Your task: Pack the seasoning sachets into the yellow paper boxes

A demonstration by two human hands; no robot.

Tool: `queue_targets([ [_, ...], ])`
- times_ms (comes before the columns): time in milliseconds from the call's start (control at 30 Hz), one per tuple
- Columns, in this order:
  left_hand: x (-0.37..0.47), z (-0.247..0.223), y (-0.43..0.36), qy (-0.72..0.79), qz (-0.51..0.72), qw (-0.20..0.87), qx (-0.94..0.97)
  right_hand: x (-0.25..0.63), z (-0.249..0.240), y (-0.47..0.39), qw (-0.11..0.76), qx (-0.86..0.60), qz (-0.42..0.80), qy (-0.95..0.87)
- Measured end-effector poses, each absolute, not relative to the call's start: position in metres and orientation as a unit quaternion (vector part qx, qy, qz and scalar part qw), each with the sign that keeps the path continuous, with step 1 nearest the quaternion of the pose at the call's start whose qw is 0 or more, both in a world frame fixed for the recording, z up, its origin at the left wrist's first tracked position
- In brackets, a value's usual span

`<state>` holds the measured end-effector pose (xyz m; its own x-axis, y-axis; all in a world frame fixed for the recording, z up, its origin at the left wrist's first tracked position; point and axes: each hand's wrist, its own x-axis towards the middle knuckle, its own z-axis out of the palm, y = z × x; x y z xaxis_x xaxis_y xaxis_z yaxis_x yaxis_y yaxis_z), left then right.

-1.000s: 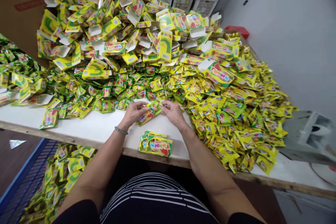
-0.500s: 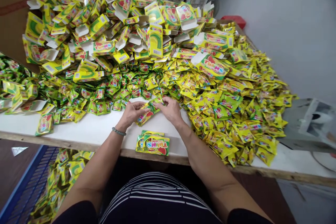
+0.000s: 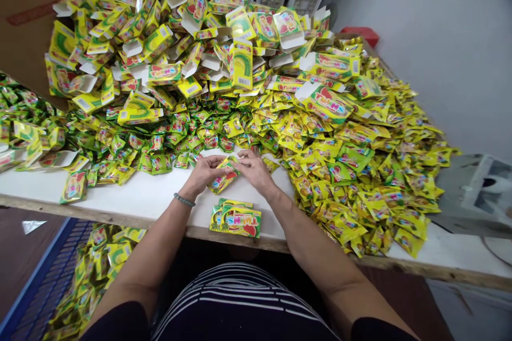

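Observation:
Between my hands, just above the white tabletop, is a small yellow-green candy box [image 3: 224,178], tilted with its upper right end toward my right fingers. My left hand [image 3: 205,173] grips the box by its left side, thumb across the front. My right hand [image 3: 255,170] has its fingers closed at the box's end flap; whether a sachet is also between them is hidden. Nearer the table's edge lie a few flat candy boxes [image 3: 240,222] with "TWINS" printing, overlapping one another.
Open-ended empty boxes [image 3: 160,42] are heaped at the back. Yellow sachets [image 3: 352,170] pile up on the right, green sachets [image 3: 160,162] on the left. Below the table's left edge stands a blue crate [image 3: 44,277] with filled boxes. A grey metal device [image 3: 460,192] is at far right.
My right fingers have come in closer to the box's end. The green sachet seen there before no longer shows. The whole view has shifted slightly.

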<state>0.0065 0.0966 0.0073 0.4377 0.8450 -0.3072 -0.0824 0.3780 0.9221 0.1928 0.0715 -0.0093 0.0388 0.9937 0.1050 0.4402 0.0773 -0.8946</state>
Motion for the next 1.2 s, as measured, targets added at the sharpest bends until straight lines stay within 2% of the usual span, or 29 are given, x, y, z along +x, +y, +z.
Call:
queue_targets([
  [167, 0.007, 0.005, 0.096, 0.424, 0.342, 0.712, 0.442, 0.186, -0.006, 0.068, 0.393, -0.573, 0.328, -0.64],
  [467, 0.004, -0.001, 0.093, 0.404, 0.331, 0.634, 0.57, 0.179, -0.012, 0.069, 0.317, -0.54, 0.335, -0.704],
  [600, 0.007, -0.002, 0.097, 0.406, 0.385, 0.625, 0.545, 0.182, -0.01, 0.069, 0.428, -0.567, 0.275, -0.647],
  [700, 0.009, 0.0, 0.098, 0.424, 0.444, 0.621, 0.488, 0.18, -0.008, 0.068, 0.493, -0.557, 0.33, -0.582],
  [800, 0.009, 0.002, 0.097, 0.418, 0.462, 0.629, 0.465, 0.171, -0.007, 0.066, 0.493, -0.509, 0.435, -0.556],
  [967, 0.009, 0.003, 0.094, 0.384, 0.446, 0.652, 0.478, 0.161, -0.007, 0.064, 0.514, -0.524, 0.395, -0.553],
  [1200, 0.009, 0.003, 0.095, 0.385, 0.454, 0.67, 0.443, 0.158, -0.006, 0.063, 0.519, -0.528, 0.425, -0.52],
])
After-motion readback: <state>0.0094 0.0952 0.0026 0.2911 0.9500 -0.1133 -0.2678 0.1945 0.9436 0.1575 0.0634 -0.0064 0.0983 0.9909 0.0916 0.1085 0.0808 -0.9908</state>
